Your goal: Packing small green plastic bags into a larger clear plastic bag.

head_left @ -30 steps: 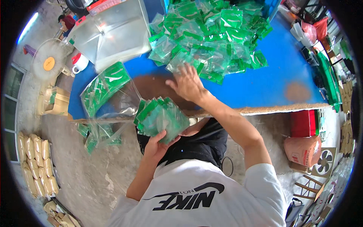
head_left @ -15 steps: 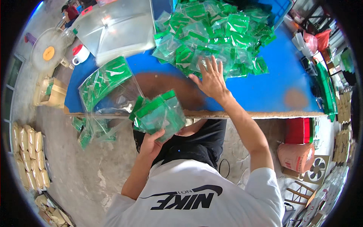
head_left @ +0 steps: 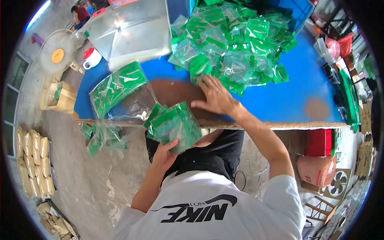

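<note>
My left hand [head_left: 165,155] is closed on a fanned stack of small clear-and-green plastic packets [head_left: 176,125], held over my lap at the table's near edge. On the blue table, my right hand [head_left: 218,96] reaches to the near left side of a large heap of similar packets [head_left: 240,42]. Its fingertips rest on or beside one green packet [head_left: 200,65], while the thumb stands apart and points left. Left of the stack lies a bigger clear plastic bag [head_left: 132,96] with a green band, its lower part drooping over the table edge.
A pile of large clear plastic sheets or bags [head_left: 138,34] lies at the back left. Beside it stand a white mug with a red lid [head_left: 92,57] and a fan [head_left: 58,54]. A blue crate [head_left: 300,16] is behind the heap. More green packets [head_left: 96,140] show below the table edge.
My right hand has drawn back toward me and slightly left, with a green packet shifting at the heap's near left. The left hand still holds its stack, now fanned more evenly.
</note>
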Demonstrator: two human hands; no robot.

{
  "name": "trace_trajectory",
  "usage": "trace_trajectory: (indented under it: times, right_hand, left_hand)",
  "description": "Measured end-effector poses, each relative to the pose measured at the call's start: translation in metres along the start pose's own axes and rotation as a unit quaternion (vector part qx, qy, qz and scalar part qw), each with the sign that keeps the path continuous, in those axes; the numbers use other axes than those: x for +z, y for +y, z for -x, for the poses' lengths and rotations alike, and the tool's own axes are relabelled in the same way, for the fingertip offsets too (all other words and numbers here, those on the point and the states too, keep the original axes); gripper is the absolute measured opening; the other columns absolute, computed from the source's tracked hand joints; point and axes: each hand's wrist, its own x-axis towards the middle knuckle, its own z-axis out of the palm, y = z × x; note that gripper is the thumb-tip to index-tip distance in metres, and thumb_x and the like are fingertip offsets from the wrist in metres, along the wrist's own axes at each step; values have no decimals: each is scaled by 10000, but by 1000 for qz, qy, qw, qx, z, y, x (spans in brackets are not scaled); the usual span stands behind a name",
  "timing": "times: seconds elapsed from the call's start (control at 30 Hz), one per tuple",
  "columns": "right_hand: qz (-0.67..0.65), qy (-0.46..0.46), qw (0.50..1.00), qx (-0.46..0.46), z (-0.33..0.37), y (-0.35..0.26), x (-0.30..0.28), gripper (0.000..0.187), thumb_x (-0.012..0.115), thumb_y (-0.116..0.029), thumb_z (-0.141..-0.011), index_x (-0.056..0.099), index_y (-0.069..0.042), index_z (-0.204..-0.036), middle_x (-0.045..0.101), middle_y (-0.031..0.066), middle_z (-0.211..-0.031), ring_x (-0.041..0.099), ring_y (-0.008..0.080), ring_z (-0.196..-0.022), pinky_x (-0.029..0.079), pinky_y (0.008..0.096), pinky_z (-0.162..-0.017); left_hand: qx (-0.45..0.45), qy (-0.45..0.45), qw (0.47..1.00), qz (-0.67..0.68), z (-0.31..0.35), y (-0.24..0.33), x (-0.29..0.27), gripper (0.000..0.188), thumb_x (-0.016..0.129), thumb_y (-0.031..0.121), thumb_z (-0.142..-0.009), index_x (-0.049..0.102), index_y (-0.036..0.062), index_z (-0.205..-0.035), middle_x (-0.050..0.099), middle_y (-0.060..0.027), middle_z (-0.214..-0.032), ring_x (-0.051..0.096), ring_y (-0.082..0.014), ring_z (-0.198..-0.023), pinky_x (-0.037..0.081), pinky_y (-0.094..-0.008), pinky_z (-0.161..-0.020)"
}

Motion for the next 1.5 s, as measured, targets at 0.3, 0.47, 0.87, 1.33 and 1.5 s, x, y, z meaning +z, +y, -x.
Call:
trace_trajectory:
  times: [0.3, 0.47, 0.87, 1.33, 1.5]
  right_hand:
    - [-456, 165, 815, 318, 71, -85, -28, 102, 663, -98, -954, 647, -26, -1025, 698, 78, -896, 684, 189, -841, 552, 349, -773]
    - [-658, 40, 618, 428, 78, -104, -20, 173, 642, -154, -980, 602, -4, -1057, 678, 24, -829, 583, 33, -597, 479, 193, -421]
    - [-633, 70, 707, 309, 60, -80, -22, 265, 555, -229, -1036, 629, 5, -1136, 704, 85, -939, 678, 109, -808, 530, 270, -659]
    - [-201, 28, 975, 90, 44, -35, -13, 495, 500, -426, -1017, 623, 18, -838, 641, 239, -927, 622, 409, -868, 505, 444, -783]
    - [-538, -114, 823, 143, 30, -43, -2, 514, 463, -367, -1059, 580, -6, -712, 547, 104, -659, 502, 270, -630, 457, 371, -648]
  left_hand:
    - [78, -133, 986, 69, 4, 22, -37, 584, 669, -40, -841, 465, 33, -1384, 585, -93, -1334, 551, -269, -1277, 427, -459, -1115]
    - [44, -97, 994, 7, -20, 9, -14, 587, 704, -62, -819, 498, 42, -1359, 608, -78, -1287, 591, -216, -1209, 481, -396, -1028]
    - [1, -85, 990, -113, -6, 11, 18, 622, 718, -27, -805, 477, 27, -1376, 582, -89, -1332, 565, -241, -1252, 459, -419, -1062]
    - [41, -69, 997, -18, 1, 18, -5, 570, 680, 7, -874, 454, 20, -1397, 571, -88, -1341, 553, -245, -1263, 455, -420, -1066]
    - [39, -49, 997, -49, -7, 11, 15, 530, 667, 3, -891, 474, 33, -1384, 577, -77, -1328, 557, -231, -1252, 458, -405, -1060]
